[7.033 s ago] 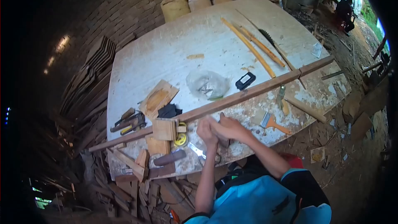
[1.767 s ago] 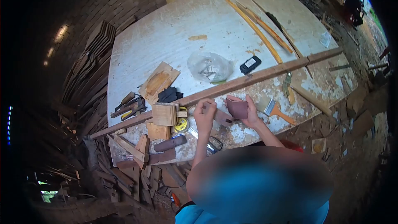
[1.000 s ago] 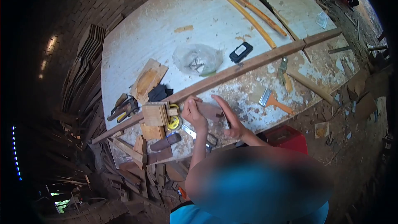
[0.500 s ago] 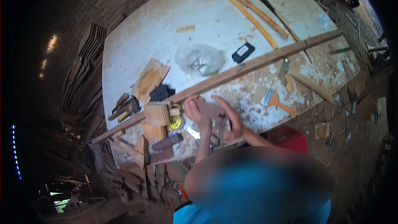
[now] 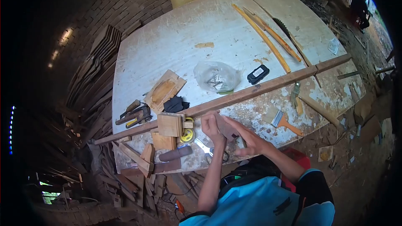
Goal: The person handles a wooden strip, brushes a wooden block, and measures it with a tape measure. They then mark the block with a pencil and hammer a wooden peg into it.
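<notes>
My left hand (image 5: 212,129) is closed round the left side of a thin brown piece (image 5: 226,128), just in front of the long wooden bar (image 5: 251,90). On the other side, my right hand (image 5: 250,139) has its fingers stretched out along the edge of that piece. What the piece is made of is hard to tell. Below my left hand lie scissors (image 5: 203,147), with a yellow tape roll (image 5: 188,135) to their left. Wooden blocks (image 5: 169,125) are stacked beside the roll.
A plastic bag of nails (image 5: 216,77) and a black device (image 5: 258,74) lie beyond the bar. To the right are a paintbrush (image 5: 286,124) and a hammer (image 5: 319,109). Clamps (image 5: 136,115) lie at the left, a saw blade (image 5: 287,31) at the back.
The view has shifted, so the table appears lower and further right, and more of the arms and blue shirt shows. Both hands stay at the brown piece, with my left hand raised slightly against it.
</notes>
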